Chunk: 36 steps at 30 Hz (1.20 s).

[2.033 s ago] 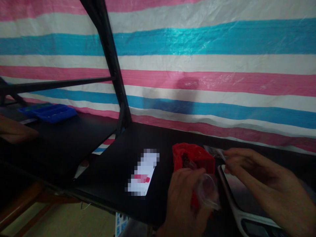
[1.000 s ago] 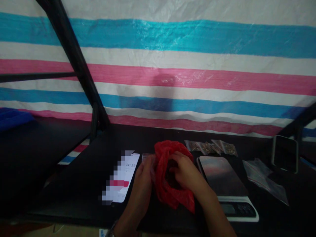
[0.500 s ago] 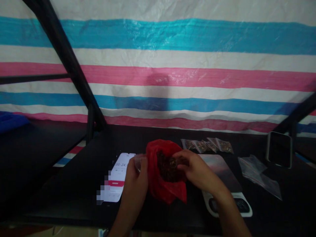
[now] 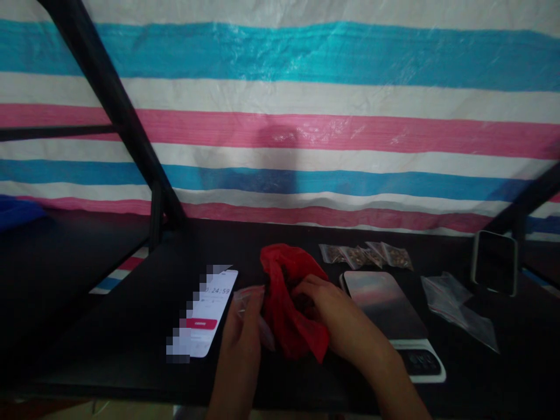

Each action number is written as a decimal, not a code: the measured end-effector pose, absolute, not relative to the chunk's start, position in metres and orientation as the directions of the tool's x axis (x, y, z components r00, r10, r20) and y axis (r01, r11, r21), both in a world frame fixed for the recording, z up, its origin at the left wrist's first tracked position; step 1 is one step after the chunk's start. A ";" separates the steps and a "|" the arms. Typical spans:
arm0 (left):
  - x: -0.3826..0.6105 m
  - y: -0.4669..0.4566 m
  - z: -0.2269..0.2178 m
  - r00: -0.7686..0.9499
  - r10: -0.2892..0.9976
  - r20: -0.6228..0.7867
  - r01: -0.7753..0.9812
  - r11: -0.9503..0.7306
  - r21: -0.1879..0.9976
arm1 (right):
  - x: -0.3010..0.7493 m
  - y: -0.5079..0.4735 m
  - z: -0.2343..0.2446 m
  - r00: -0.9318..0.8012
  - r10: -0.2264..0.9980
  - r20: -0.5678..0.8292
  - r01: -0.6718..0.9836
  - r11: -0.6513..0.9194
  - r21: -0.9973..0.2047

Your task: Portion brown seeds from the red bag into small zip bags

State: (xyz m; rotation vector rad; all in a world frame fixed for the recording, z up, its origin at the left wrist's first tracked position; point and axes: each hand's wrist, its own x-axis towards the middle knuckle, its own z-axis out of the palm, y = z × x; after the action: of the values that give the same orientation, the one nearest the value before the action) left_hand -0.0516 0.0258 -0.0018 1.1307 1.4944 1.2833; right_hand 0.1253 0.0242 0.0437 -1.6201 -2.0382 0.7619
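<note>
A red plastic bag [image 4: 286, 326] stands on the black table in front of me, its mouth partly folded in; the dark bits inside are mostly hidden now. My right hand [image 4: 326, 306] reaches into the bag's mouth with curled fingers, and the fingertips are out of sight. Just left of the bag, my left hand [image 4: 245, 324] pinches a small clear zip bag [image 4: 249, 294] between thumb and fingers. A kitchen scale [image 4: 385, 303] with a dark reflective top and white front lies right of the red bag, partly behind my right forearm.
Several small filled zip bags [image 4: 365, 255] lie behind the scale. Clear flat zip bags [image 4: 459, 312] lie to its right, near a propped dark-screened device [image 4: 494, 262]. A phone [image 4: 212, 309] showing a timer lies left. Black metal bars [image 4: 118, 116] and a striped sheet [image 4: 280, 140] stand behind.
My right hand has gone deeper into the red bag, whose mouth has folded inward. My left hand has come slightly away from the bag's rim and lower, still with the zip bag.
</note>
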 end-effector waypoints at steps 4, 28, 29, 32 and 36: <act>-0.052 0.032 0.002 -0.181 0.977 -0.110 0.048 0.121 0.992 | 0.125 0.026 0.037 -0.225 0.974 -0.001 0.698 0.161 -0.698; -0.038 0.043 -0.014 0.040 0.946 0.320 0.372 -0.312 0.874 | 0.130 0.026 0.048 -0.044 0.968 0.249 0.352 0.248 -0.903; -0.037 0.044 -0.016 0.048 0.938 0.344 0.387 -0.335 0.859 | 0.127 0.024 0.050 -0.054 0.963 0.265 0.420 0.263 -0.868; -0.034 0.045 -0.019 0.055 0.915 0.399 0.420 -0.384 0.822 | 0.118 0.019 0.056 -0.133 0.945 0.300 0.536 0.323 -0.780; -0.033 0.043 -0.020 0.015 0.937 0.350 0.408 -0.325 0.853 | 0.110 0.016 0.059 -0.239 0.907 0.346 0.579 0.420 -0.699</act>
State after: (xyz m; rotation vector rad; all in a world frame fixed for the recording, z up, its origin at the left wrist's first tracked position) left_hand -0.0334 0.0432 -0.0201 1.7657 1.3754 1.2913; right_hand 0.1100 0.0163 0.0587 -1.2596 -1.9366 0.5645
